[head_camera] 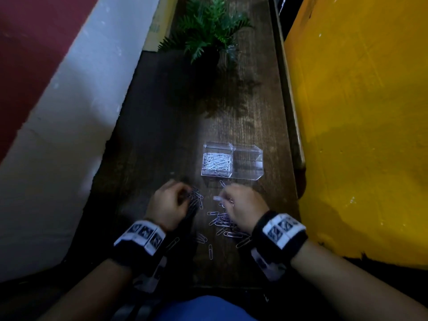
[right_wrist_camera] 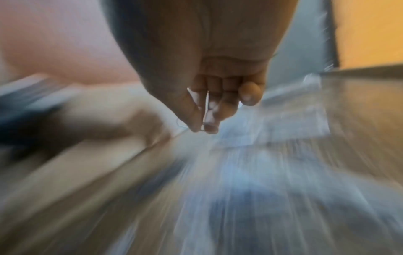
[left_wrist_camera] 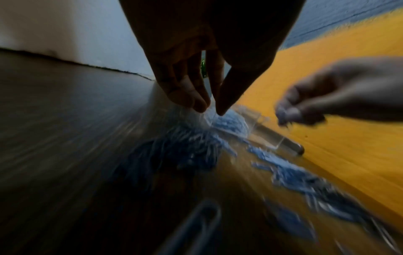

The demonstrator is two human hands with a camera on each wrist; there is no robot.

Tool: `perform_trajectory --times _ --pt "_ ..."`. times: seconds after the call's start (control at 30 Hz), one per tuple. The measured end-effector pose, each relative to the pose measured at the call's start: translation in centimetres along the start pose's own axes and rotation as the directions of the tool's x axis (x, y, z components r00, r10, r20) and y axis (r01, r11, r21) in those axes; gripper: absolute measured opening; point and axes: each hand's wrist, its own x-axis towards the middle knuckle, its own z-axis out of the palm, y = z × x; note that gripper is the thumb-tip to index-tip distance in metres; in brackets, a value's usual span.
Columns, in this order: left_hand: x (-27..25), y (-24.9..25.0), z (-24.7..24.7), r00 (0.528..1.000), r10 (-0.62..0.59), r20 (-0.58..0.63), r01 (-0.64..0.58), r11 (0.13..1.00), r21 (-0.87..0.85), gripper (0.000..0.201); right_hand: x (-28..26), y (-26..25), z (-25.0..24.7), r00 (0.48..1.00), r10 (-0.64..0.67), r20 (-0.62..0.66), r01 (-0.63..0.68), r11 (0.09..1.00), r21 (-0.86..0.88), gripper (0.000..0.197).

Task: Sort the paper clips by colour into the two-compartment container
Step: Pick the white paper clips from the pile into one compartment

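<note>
Two dozen or so loose paper clips (head_camera: 222,224) lie scattered on the near part of the counter (head_camera: 162,140), between the two wrists. Just beyond them the left hand (head_camera: 168,201) has its grip drawn together, thumb toward fingertips, at a dark cluster of clips; blur keeps me from telling whether it holds one. Beside it the right hand (head_camera: 243,205) has its grip pinched on a pale clip (head_camera: 217,198), thin wire showing at the fingertips (right_wrist_camera: 197,126) in the wrist view. Farther on stands the clear two-compartment container (head_camera: 259,156), its left compartment heaped with white clips (head_camera: 217,161), its right one seemingly bare. Picking is in hand; next, I judge, each clip must go over the proper compartment and be dropped. A potted fern (head_camera: 208,31) stands farthest.
</note>
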Motion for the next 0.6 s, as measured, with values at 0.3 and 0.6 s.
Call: perform_trajectory --times 0.3,0.6 --pt "-5.0 0.2 4.1 0.965 0.139 0.221 -0.158 0.985 0.074 0.023 8.8 0.8 -3.8 0.995 0.045 -0.093 -0.055 0.992 -0.112 0.017" --pt "-5.9 1.5 7.5 0.746 0.557 0.365 -0.662 0.679 0.317 0.043 5.5 1.6 -3.7 0.990 -0.011 -0.138 0.005 0.999 -0.045 0.020"
